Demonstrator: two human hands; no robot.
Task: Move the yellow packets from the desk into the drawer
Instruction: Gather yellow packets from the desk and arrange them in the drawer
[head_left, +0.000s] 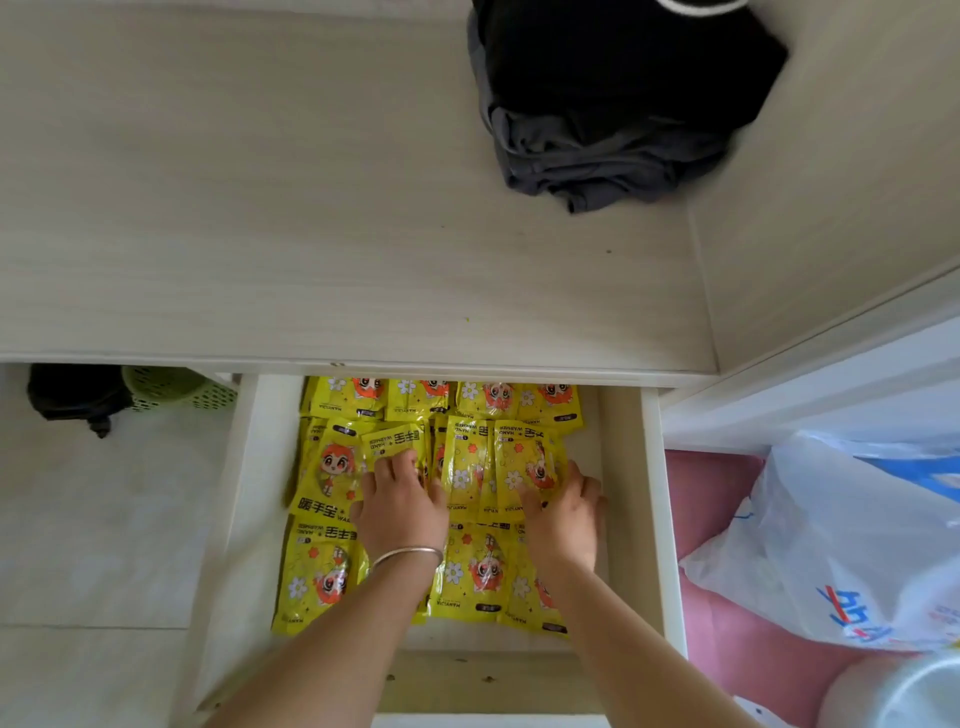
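Yellow hand-warmer packets (470, 467) fill the open drawer (652, 499) in overlapping rows, and we see none left on the counter (311, 208), which carries only a heap of dark clothing (613, 98) at its far right. Both hands are down in the drawer. Our left hand (400, 501), with a silver bangle (406, 555) at the wrist, lies fingers-forward on the middle row, its grip seemingly closing on the small tilted packet (393, 441), though we cannot tell whether it truly pinches it. Our right hand (563, 512) lies flat and relaxed on the packets just beside it, holding nothing. We judge this the tidying stage: transfer looks done. Next calls for squaring that tilted packet, then lifting both hands clear so the drawer can close.
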